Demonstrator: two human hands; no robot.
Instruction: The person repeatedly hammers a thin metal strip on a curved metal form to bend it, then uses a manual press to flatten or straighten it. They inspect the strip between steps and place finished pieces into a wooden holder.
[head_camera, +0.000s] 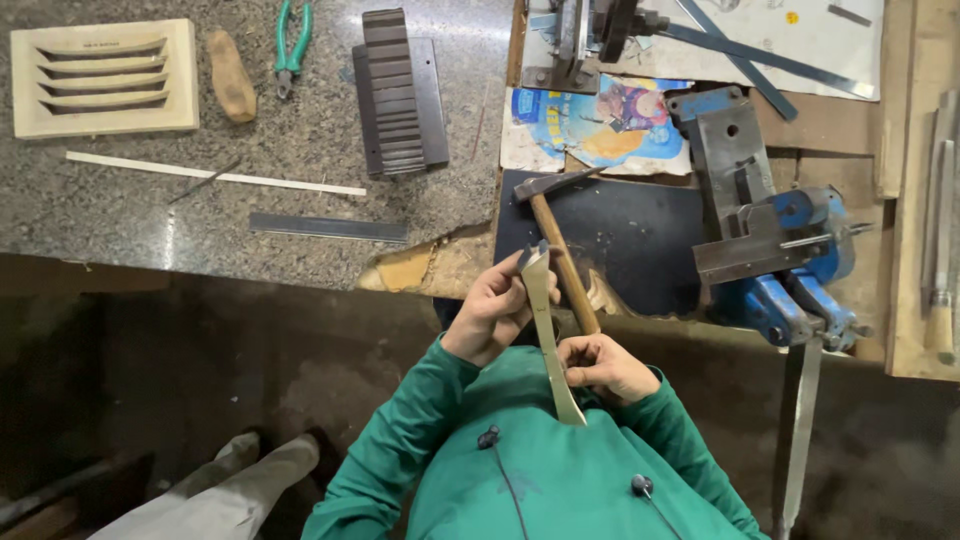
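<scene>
Both hands pinch a thin, pale wooden slat (546, 330) just below the hammer (556, 240): left hand (492, 312) near its metal-tipped top, right hand (604, 364) lower, fingertips hidden.

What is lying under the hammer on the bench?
The hammer has its head and upper handle resting on a dark flat sheet. The handle's lower end passes behind the pale strip and the right hand, so what lies beneath that end is covered.
</scene>
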